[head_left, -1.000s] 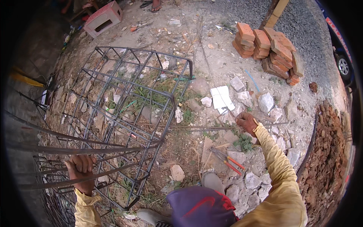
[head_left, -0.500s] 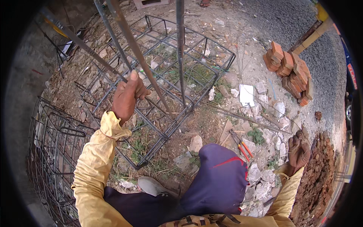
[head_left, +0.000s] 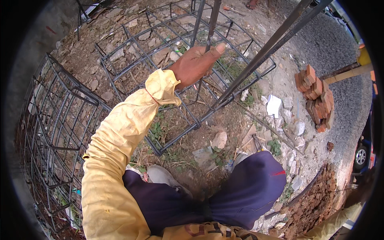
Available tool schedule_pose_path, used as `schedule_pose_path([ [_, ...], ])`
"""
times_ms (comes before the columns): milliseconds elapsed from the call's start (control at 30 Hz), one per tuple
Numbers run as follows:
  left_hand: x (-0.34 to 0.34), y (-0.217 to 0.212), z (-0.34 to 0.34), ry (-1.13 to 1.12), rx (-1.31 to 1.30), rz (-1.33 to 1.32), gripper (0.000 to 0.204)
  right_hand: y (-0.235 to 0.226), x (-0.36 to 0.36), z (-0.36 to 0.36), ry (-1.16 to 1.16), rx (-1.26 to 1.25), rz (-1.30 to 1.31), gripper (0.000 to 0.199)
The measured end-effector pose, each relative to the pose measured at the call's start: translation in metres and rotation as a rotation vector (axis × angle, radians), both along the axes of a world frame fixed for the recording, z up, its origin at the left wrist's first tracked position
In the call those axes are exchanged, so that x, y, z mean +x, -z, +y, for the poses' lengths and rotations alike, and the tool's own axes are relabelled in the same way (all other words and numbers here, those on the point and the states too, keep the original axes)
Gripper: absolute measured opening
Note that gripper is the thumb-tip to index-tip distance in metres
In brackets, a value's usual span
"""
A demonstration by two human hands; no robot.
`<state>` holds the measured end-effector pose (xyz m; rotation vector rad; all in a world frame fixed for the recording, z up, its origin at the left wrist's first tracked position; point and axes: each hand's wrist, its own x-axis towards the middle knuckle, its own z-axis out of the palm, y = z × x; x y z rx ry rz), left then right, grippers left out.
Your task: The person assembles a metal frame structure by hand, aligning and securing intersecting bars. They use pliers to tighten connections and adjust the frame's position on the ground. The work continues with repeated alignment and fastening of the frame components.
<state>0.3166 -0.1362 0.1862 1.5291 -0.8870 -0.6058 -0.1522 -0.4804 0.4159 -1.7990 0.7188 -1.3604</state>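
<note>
My left hand (head_left: 196, 66), in a yellow sleeve, is wrapped round an upright steel bar (head_left: 213, 24); its thumb points right and its fingers are partly hidden. The bar stands within a rebar cage (head_left: 196, 125) lying on the rubble ground. Beside it are another bar (head_left: 197, 28) and a pair of long bars (head_left: 264, 50) slanting to the upper right. Far to the right, my right hand (head_left: 362, 196) is dark and blurred near the picture's rim, above the soil, so its fingers are unclear. Pliers (head_left: 257, 142) lie by my knee, their handles mostly hidden.
A second rebar cage (head_left: 66, 149) stands at the left. Stacked bricks (head_left: 320, 102) sit at the right beside gravel (head_left: 320, 44), near a bamboo pole (head_left: 350, 72). Reddish soil (head_left: 314, 196) is heaped lower right. A vehicle's wheel (head_left: 361, 156) and another person's foot (head_left: 252, 4) show.
My left hand has moved right and away from me over the cage. The long bars have swung to the right. My right hand has moved outward and down toward the rim.
</note>
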Motion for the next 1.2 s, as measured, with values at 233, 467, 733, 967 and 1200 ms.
schedule_pose_path([
  [233,0.009,0.010,0.003,0.080,-0.036,-0.003,0.066,0.158,0.141,0.134,-0.722,0.881,0.807,0.036],
  [467,0.021,0.011,0.011,0.291,-0.167,0.051,0.057,0.250,0.236,0.212,-0.956,0.767,1.210,0.026],
  [733,0.025,0.012,0.010,0.323,-0.207,0.061,0.049,0.302,0.314,0.257,-0.761,0.780,1.248,0.034],
  [967,0.030,0.025,0.013,0.312,-0.260,0.040,0.040,0.295,0.325,0.271,-0.750,0.925,1.245,0.065],
  [1200,0.029,0.032,0.014,0.334,-0.232,0.124,0.039,0.289,0.305,0.263,-0.845,1.047,1.273,0.055],
])
